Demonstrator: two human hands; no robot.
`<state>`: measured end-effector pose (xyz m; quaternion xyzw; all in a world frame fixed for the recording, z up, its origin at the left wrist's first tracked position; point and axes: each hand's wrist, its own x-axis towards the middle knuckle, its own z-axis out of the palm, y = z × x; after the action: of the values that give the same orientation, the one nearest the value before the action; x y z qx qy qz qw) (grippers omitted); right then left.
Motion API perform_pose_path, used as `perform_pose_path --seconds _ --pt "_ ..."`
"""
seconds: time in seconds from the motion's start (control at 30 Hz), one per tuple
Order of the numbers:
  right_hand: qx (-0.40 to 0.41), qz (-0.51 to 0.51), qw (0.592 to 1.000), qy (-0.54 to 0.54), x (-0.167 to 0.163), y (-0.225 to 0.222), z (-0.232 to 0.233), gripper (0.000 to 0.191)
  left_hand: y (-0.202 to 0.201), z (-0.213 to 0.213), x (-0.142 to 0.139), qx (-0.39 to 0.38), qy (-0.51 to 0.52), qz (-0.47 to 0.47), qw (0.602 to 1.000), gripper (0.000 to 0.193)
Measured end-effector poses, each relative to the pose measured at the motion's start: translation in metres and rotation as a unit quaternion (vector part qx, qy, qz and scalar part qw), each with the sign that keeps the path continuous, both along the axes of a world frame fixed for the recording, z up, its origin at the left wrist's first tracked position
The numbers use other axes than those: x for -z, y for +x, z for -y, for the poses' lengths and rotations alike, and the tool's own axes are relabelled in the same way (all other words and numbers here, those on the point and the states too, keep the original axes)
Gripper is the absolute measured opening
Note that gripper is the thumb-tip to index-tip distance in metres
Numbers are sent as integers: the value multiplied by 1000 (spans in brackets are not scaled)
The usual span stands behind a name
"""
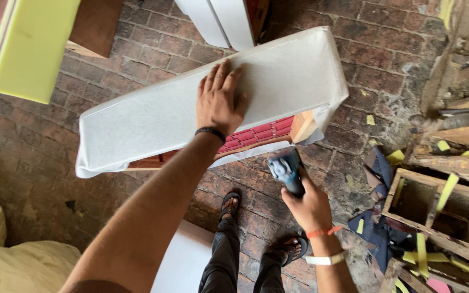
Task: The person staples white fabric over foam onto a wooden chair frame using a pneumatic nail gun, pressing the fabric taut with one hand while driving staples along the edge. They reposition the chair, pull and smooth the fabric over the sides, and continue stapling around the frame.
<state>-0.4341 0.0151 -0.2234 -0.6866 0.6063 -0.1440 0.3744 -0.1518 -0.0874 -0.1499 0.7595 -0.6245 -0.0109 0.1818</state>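
My left hand [218,100] lies flat, fingers spread, on the white fabric cover of a long padded cushion panel [153,116] that is tilted over the brick floor. A red lining and a wooden frame edge [304,126] show under its lower right side. My right hand [308,206] grips a blue-grey hand tool [285,171], which looks like a staple gun, pointing up at the panel's lower edge near the wooden corner. My legs in dark trousers and sandals [229,205] stand below.
A yellow-green foam slab [28,49] stands at the upper left. White panels [221,21] lean at the top. Wooden frames [435,211] and yellow foam scraps pile up at the right. Cream fabric bundles [12,266] sit lower left. A white board [183,263] lies by my feet.
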Motion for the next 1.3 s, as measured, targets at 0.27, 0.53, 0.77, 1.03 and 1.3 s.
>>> perform_pose_path --seconds 0.27,0.53,0.77,1.03,1.3 --pt "-16 296 955 -8 -49 16 -15 56 7 -6 30 -6 -11 -9 1000 55" --pt "-161 48 962 -215 -136 75 66 79 9 -22 38 -26 -60 12 998 54" --pt "-164 -89 912 -366 -105 132 126 72 5 -35 5 -119 -86 -77 986 50" --pt "-98 -213 857 -460 -90 156 119 73 9 -34 -7 -111 -124 -95 981 49" --pt "-112 -307 840 -433 -111 180 137 87 20 -11 -16 -97 -101 -139 980 75"
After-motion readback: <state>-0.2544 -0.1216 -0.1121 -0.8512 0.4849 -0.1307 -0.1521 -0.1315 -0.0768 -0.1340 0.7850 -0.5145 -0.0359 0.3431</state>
